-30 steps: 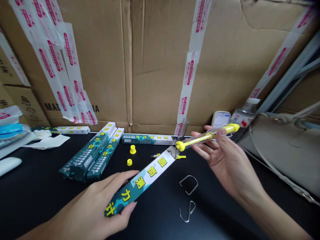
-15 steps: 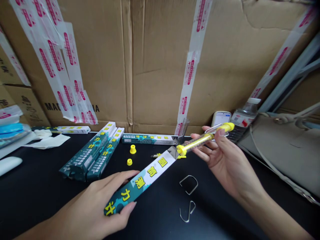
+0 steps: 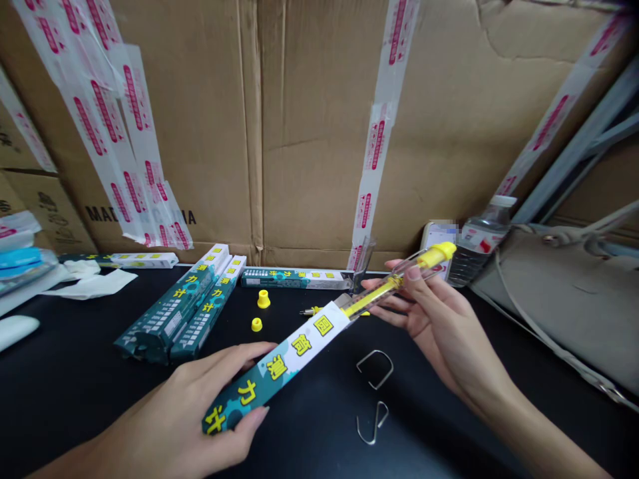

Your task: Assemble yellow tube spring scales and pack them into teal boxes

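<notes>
Your left hand [image 3: 190, 406] wraps its fingers and thumb around the lower half of one printed carton [image 3: 279, 366], held slantwise above the black table [image 3: 299, 446]; your right hand [image 3: 444, 319] pinches one clear tube [image 3: 372, 297] with yellow fittings between thumb and fingers near its thick yellow end, the tube's other end lying inside the carton's open upper mouth. Printed cartons number five: the one you hold; a slanting pair [image 3: 192, 293] side by side at left; one rear carton [image 3: 294, 278] lying crosswise behind; one far-left carton [image 3: 144, 260] against the wall of cardboard [image 3: 319, 133]. Loose before you are two yellow caps [image 3: 263, 299] and two bent metal wires [image 3: 392, 366]; to the right, one bottle [image 3: 479, 241], one phone [image 3: 433, 241] and one grey bag [image 3: 569, 293]. Your carton reads 圆筒测力计 in yellow characters; the slanting pair carries the same yellow lettering, with 力计 legible; the cardboard bears "MAD" before red-and-white tape [image 3: 134, 100] covers the letters, "A" closing the line; the tape's small print and the bottle's label cannot be read.
</notes>
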Motion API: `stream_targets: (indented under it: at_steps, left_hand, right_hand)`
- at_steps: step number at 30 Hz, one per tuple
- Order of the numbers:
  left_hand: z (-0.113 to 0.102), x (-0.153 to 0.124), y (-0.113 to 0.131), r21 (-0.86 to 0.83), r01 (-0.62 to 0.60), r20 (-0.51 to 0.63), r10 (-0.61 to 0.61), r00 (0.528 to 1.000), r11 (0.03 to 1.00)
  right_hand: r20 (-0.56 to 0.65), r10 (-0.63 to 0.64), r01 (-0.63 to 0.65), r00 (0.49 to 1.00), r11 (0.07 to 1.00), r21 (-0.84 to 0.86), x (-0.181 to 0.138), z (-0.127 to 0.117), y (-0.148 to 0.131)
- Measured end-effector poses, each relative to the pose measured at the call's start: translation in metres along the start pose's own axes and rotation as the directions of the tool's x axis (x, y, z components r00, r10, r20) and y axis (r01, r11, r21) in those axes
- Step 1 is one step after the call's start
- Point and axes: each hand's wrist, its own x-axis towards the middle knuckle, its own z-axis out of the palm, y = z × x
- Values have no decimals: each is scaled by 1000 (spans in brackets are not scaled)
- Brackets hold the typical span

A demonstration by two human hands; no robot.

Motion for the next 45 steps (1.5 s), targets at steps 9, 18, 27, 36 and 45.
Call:
stream_targets:
  at_steps: [9, 18, 27, 36, 45]
  left_hand:
    - [-1, -2, 1, 35, -49, 5, 49, 999, 998]
    - [-1, -2, 0, 55, -132, 29, 131, 991, 990]
    - [2, -4, 2, 54, -135, -40, 137, 990, 989]
    - [0, 0, 6, -11, -6, -13, 6, 1000, 1000]
    - [1, -2, 4, -34, -8, -6, 8, 1000, 999]
  right_hand:
    - [-107, -117, 103, 987, 987, -122, -2, -3, -5]
    - [-34, -34, 35, 999, 999, 9, -3, 5, 0]
    - [77, 92, -83, 993, 990, -110, -11, 7, 6]
    - [109, 190, -170, 976, 970, -175, -9, 5, 16]
    - [81, 72, -79, 994, 993, 89, -14, 7, 18]
